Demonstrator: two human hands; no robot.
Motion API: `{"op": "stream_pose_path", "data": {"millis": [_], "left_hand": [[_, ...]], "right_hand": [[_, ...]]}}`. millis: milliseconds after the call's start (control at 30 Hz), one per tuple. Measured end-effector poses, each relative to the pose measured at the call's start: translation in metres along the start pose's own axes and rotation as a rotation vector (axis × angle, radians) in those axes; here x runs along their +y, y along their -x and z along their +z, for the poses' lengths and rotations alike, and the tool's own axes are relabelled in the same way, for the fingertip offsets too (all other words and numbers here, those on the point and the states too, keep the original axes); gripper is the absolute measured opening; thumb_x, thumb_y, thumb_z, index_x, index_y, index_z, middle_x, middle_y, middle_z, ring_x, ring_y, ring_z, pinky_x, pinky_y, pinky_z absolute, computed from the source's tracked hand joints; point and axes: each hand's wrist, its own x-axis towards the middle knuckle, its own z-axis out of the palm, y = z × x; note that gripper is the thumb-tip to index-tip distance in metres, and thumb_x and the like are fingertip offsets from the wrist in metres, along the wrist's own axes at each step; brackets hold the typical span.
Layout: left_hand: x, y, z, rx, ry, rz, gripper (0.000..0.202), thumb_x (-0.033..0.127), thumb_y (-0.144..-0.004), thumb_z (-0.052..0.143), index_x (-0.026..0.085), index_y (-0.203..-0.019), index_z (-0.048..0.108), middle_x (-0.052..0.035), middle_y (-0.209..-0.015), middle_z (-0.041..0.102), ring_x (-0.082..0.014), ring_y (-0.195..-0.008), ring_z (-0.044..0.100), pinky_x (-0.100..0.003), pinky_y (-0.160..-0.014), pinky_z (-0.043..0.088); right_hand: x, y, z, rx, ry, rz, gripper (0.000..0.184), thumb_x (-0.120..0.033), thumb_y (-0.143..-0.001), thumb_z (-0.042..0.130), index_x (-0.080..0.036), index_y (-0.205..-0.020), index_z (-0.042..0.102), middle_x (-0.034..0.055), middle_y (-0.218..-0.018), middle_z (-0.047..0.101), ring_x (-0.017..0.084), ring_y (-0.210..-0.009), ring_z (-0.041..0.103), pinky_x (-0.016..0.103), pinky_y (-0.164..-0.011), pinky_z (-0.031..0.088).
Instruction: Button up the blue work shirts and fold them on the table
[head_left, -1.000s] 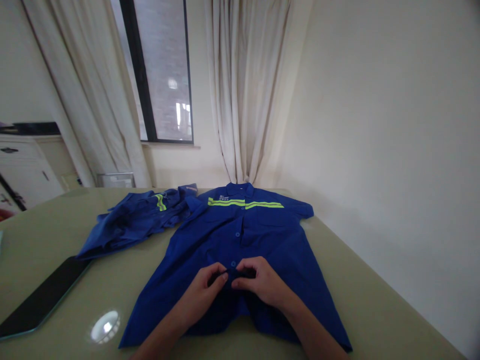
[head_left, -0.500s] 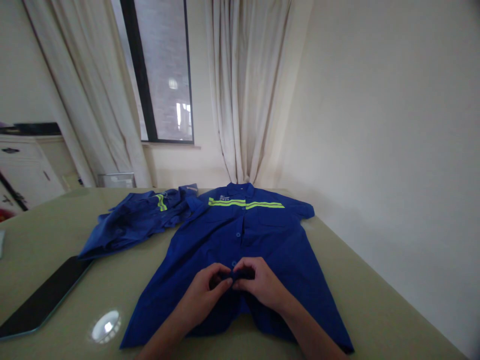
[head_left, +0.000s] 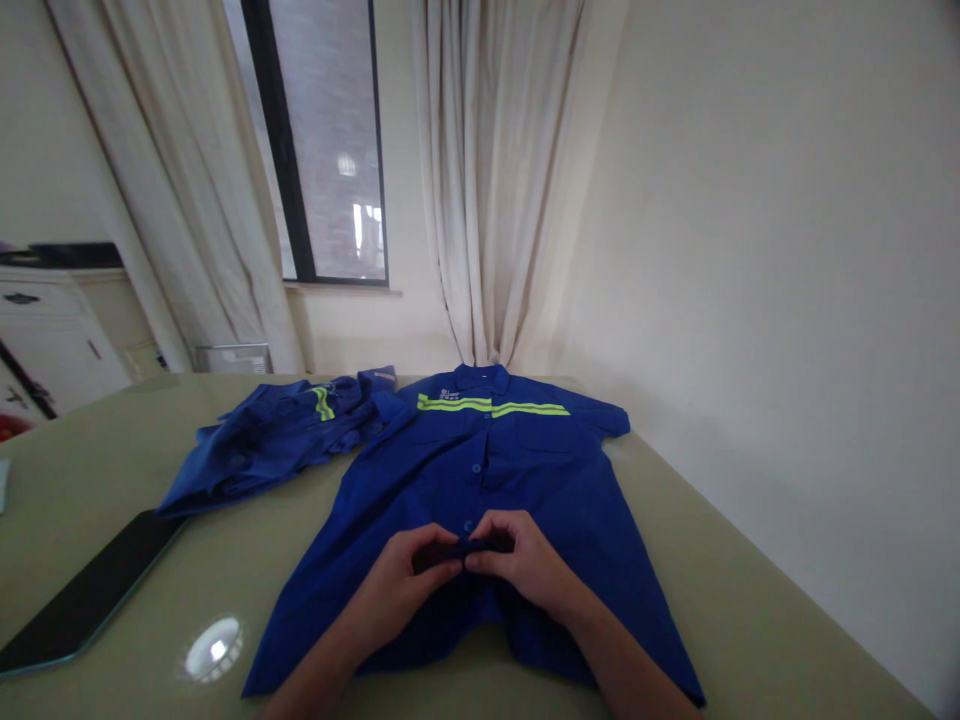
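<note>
Left hand (head_left: 409,580) and right hand (head_left: 517,560) meet at lower centre of the frame, fingertips touching, each pinched shut on the front edge of the shirt (head_left: 570,480). The shirt lies flat and face up on the table (head_left: 750,600), collar toward the top of the frame and hem nearest the bottom edge. The work looks like fastening the front closure low on the shirt, though the button under the fingers is hidden. To do it well, I judge that one hand should hold the buttonhole edge taut and flat while the other tips the button on its side and feeds it through. The two front edges should stay lined up with the buttons (head_left: 475,467) above, so the front does not skew. Lifting only the edge should keep the cloth smooth on the table. Counted: two hands; two blue shirts, the spread one and a crumpled second shirt (head_left: 277,440) at left of centre, touching the first at the sleeve; two buttons showing above the hands; one dark slab (head_left: 90,590) at lower left; one table.
</note>
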Motion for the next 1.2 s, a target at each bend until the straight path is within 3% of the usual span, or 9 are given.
{"op": "stream_pose_path", "data": {"millis": [200,367,467,667,767,833,967,1067,1200], "left_hand": [[0.0028,0.0015,0.0015,-0.032,0.057,-0.001,0.024,0.037,-0.083,0.074,0.020,-0.099,0.074,-0.0026,-0.092,0.075,-0.0205,-0.088,0.066,-0.029,-0.080,0.048],[0.0020,-0.0002,0.0015,-0.016,0.002,-0.017,0.019,0.035,-0.081,0.075,0.019,-0.092,0.072,0.0018,-0.076,0.067,-0.0152,-0.073,0.057,-0.025,-0.067,0.041],[0.0042,0.0006,0.0019,0.007,-0.053,0.031,0.017,0.032,-0.081,0.074,0.019,-0.092,0.070,0.0016,-0.081,0.064,-0.0144,-0.072,0.055,-0.025,-0.065,0.040],[0.0075,0.0040,0.0046,0.107,-0.179,0.080,0.028,0.022,-0.079,0.074,0.025,-0.106,0.065,0.0007,-0.090,0.066,-0.0182,-0.083,0.061,-0.028,-0.075,0.046],[0.0041,0.0044,0.0043,0.174,-0.243,0.208,0.017,0.020,-0.080,0.073,0.025,-0.095,0.064,-0.0029,-0.107,0.065,-0.0205,-0.097,0.062,-0.031,-0.087,0.048],[0.0010,0.0050,0.0043,0.142,-0.281,0.239,0.012,0.022,-0.084,0.070,0.026,-0.094,0.066,-0.0039,-0.109,0.066,-0.0219,-0.101,0.062,-0.033,-0.091,0.049],[-0.0007,0.0066,0.0070,0.060,-0.266,0.204,0.032,0.027,-0.088,0.066,0.029,-0.120,0.066,-0.0049,-0.113,0.072,-0.0237,-0.102,0.065,-0.035,-0.093,0.050],[0.0035,0.0065,0.0088,0.032,-0.296,0.180,0.017,0.032,-0.093,0.059,0.024,-0.103,0.070,-0.0049,-0.099,0.074,-0.0227,-0.090,0.067,-0.032,-0.083,0.049],[0.0020,0.0054,0.0096,0.067,-0.283,0.105,0.021,0.039,-0.093,0.056,0.024,-0.088,0.069,-0.0029,-0.085,0.072,-0.0220,-0.079,0.063,-0.031,-0.073,0.047]], "right_hand": [[-0.0026,-0.0005,0.0003,-0.013,-0.078,0.063,0.022,-0.034,-0.063,0.087,-0.019,-0.075,0.075,-0.0008,-0.075,0.070,0.017,-0.075,0.061,0.029,-0.074,0.046],[-0.0057,-0.0005,0.0011,-0.007,-0.085,0.068,0.014,-0.027,-0.067,0.079,-0.020,-0.078,0.076,-0.0015,-0.076,0.069,0.016,-0.076,0.059,0.029,-0.075,0.044],[-0.0067,-0.0007,0.0016,-0.010,-0.090,0.067,0.013,-0.024,-0.067,0.077,-0.020,-0.079,0.075,-0.0018,-0.076,0.068,0.016,-0.077,0.058,0.029,-0.076,0.043],[-0.0047,-0.0018,0.0022,-0.022,-0.124,0.078,0.014,-0.024,-0.067,0.075,-0.020,-0.080,0.075,-0.0025,-0.074,0.066,0.016,-0.076,0.057,0.028,-0.075,0.042],[-0.0031,-0.0020,0.0017,-0.010,-0.138,0.089,0.016,-0.023,-0.066,0.076,-0.021,-0.082,0.075,-0.0025,-0.077,0.067,0.017,-0.078,0.058,0.029,-0.076,0.042],[-0.0022,-0.0020,0.0009,-0.012,-0.135,0.090,0.018,-0.024,-0.065,0.077,-0.021,-0.083,0.075,-0.0027,-0.077,0.067,0.017,-0.078,0.058,0.029,-0.076,0.042],[0.0006,-0.0022,-0.0012,-0.037,-0.112,0.090,0.021,-0.033,-0.069,0.081,-0.020,-0.084,0.074,-0.0026,-0.076,0.067,0.015,-0.074,0.058,0.028,-0.074,0.042],[0.0025,-0.0031,-0.0025,0.001,-0.090,0.084,0.029,-0.041,-0.068,0.085,-0.019,-0.084,0.073,-0.0023,-0.075,0.066,0.015,-0.073,0.058,0.028,-0.073,0.042],[0.0023,-0.0040,-0.0035,0.025,-0.063,0.058,0.035,-0.048,-0.068,0.087,-0.018,-0.079,0.071,-0.0025,-0.072,0.064,0.014,-0.070,0.056,0.026,-0.069,0.042]]}}
